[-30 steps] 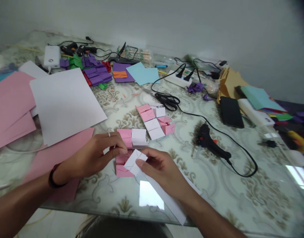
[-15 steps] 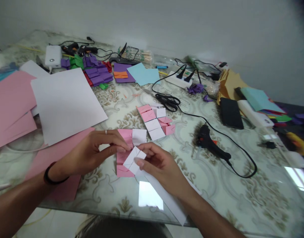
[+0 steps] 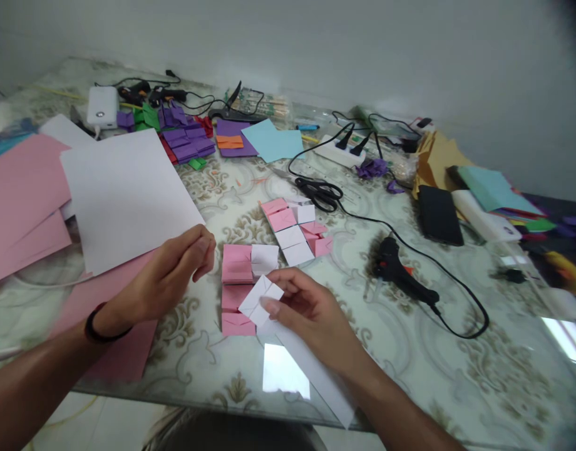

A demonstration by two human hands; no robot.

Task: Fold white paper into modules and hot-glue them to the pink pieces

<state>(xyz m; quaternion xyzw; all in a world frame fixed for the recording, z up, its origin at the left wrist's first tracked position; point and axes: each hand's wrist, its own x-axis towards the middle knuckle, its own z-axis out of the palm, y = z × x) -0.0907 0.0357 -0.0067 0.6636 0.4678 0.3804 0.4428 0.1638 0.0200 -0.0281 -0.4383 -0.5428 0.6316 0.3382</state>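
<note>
My right hand (image 3: 307, 310) pinches a small folded white paper piece (image 3: 261, 300) between thumb and fingers, tilted above the pink pieces. My left hand (image 3: 178, 266) is curled closed, apart from it on the left; nothing shows in its fingers. Between the hands on the table lie several folded pink paper pieces (image 3: 237, 263) in a column, with a white folded piece (image 3: 264, 258) beside the top one. Farther back sits another group of pink and white folded pieces (image 3: 292, 237). A white paper strip (image 3: 311, 369) lies partly hidden under my right hand and forearm.
White sheets (image 3: 133, 194) and pink sheets (image 3: 22, 200) cover the left side. Scissors (image 3: 318, 193) and a black glue gun (image 3: 405, 272) with its cord lie to the right, near a black phone (image 3: 439, 215). A white power strip (image 3: 339, 150) stands at the back.
My left hand has drawn back to the left from the white paper piece and curled closed. My right hand keeps hold of the piece, shifted slightly right.
</note>
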